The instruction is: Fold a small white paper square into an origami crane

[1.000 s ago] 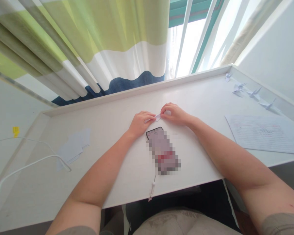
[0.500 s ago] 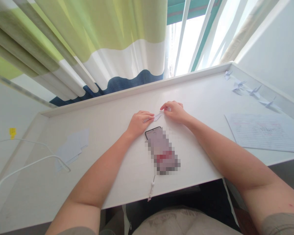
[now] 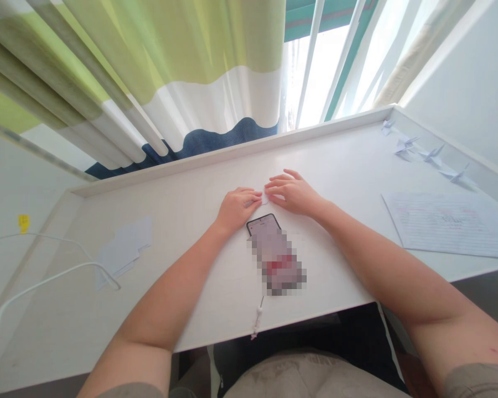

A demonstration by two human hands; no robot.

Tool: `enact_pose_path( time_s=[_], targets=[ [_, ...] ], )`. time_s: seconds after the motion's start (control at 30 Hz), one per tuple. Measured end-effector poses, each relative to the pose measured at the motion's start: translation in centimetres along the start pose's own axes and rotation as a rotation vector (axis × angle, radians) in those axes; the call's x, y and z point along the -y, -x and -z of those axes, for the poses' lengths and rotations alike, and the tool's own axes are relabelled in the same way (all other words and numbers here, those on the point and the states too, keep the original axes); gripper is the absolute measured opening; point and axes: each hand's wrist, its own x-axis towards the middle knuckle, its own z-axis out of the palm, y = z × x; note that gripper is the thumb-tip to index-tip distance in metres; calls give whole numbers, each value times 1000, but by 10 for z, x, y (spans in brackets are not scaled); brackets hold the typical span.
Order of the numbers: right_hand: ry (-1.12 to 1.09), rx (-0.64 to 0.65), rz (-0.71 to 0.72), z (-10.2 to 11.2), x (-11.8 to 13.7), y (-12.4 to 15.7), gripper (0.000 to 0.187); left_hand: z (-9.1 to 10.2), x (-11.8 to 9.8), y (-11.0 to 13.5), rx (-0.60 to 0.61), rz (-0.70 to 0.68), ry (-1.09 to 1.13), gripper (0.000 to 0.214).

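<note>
A small piece of folded white paper [image 3: 265, 198] lies on the white desk, mostly covered by fingers. My left hand [image 3: 236, 209] is closed on its left side, thumb and fingers together. From the right, my right hand [image 3: 294, 193] reaches over with fingers stretched out and slightly apart, fingertips at the paper's right edge. Just below the hands lies a phone [image 3: 263, 224], its screen lit and largely pixelated, with a beaded strap [image 3: 258, 316] trailing to the desk's front edge.
Several folded paper figures [image 3: 431, 155] stand along the right rim. Lined sheets [image 3: 448, 224] lie in front of them. Loose white slips [image 3: 124, 249] and a white cable [image 3: 45, 282] are at left. A raised rim [image 3: 216, 160] borders the desk below the curtain [image 3: 182, 50].
My right hand has shifted slightly left and turned, its fingers going from curled to stretched out over the paper. My left hand has barely moved. Less of the paper shows now.
</note>
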Motion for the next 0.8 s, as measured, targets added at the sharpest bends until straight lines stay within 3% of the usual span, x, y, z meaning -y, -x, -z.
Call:
enact_pose_path(
  time_s=[0.17,0.3,0.43,0.8],
  targets=[
    [70,-28,-42,9,-4,3,26,0,-2,1,-2,1,-1,13],
    [90,-58,-50,8,6,3,38,0,-4,1,-22,22,-67,12],
    [69,56,35,-2,13,5,43,0,-6,3,-43,35,-153,15],
    [90,82,-121,-10,-3,5,46,4,2,0,94,-12,-94,26]
  ],
)
